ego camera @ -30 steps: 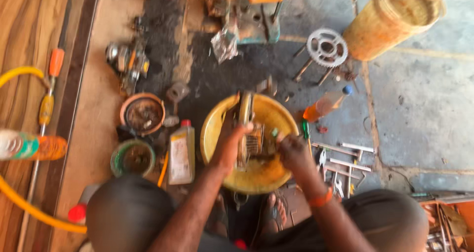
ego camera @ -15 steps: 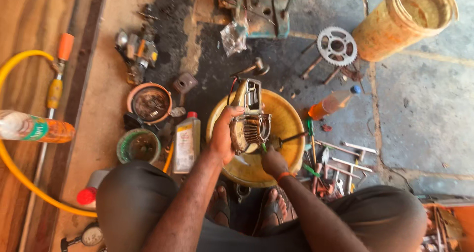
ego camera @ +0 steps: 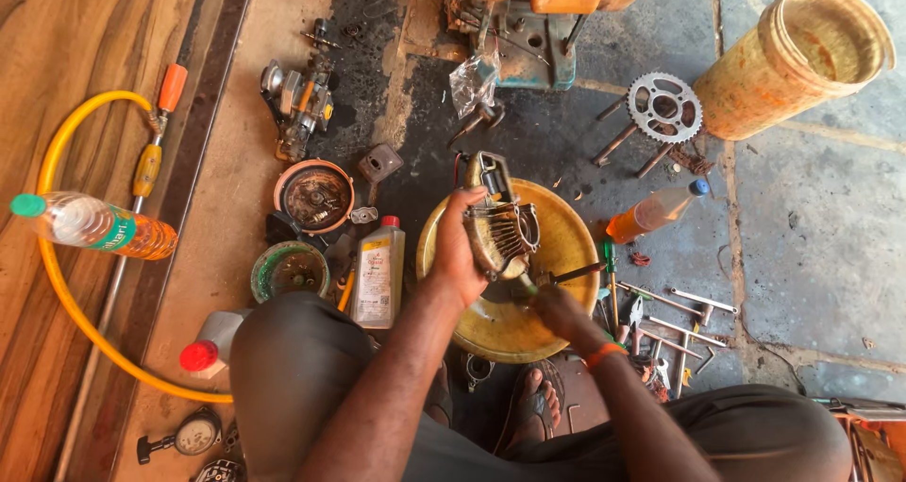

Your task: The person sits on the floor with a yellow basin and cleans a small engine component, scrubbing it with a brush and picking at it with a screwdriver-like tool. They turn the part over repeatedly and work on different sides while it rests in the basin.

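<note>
Sitting at centre frame, just above a yellow basin (ego camera: 566, 246): a grimy finned engine part (ego camera: 500, 229), tilted, its long end pointing toward the top of the picture. Gripping it from the left side, the left hand (ego camera: 457, 255), fingers wrapped over the upper edge and thumb below. Coming in from lower right, the right hand (ego camera: 557, 307), clenched around the handle of a thin dark tool (ego camera: 576, 273), tip touching the part's lower right corner; an orange band circling that wrist. Hovering over the basin's middle, both hands, close together with the part between them.

Standing just left of the basin: a pale oil bottle with a red cap (ego camera: 377, 270). Lying further left: a round green dish (ego camera: 289, 270) and, above it, a rusty round cover (ego camera: 314, 196). Resting at upper left of those: a small carburettor-like assembly (ego camera: 298, 100). Lying right of the basin: an orange bottle with a blue cap (ego camera: 656, 211) on its side, with spanners and sockets (ego camera: 675, 317) scattered below it. Sitting at upper right: a toothed sprocket (ego camera: 664, 106), and beyond it a tall yellow bucket (ego camera: 797, 62). Curving along the left edge over wooden boards: a yellow hose (ego camera: 66, 284), crossed by a clear plastic bottle with a green cap (ego camera: 90, 224). Filling the bottom of the frame: grey-clad knees and a sandalled foot (ego camera: 530, 408).
</note>
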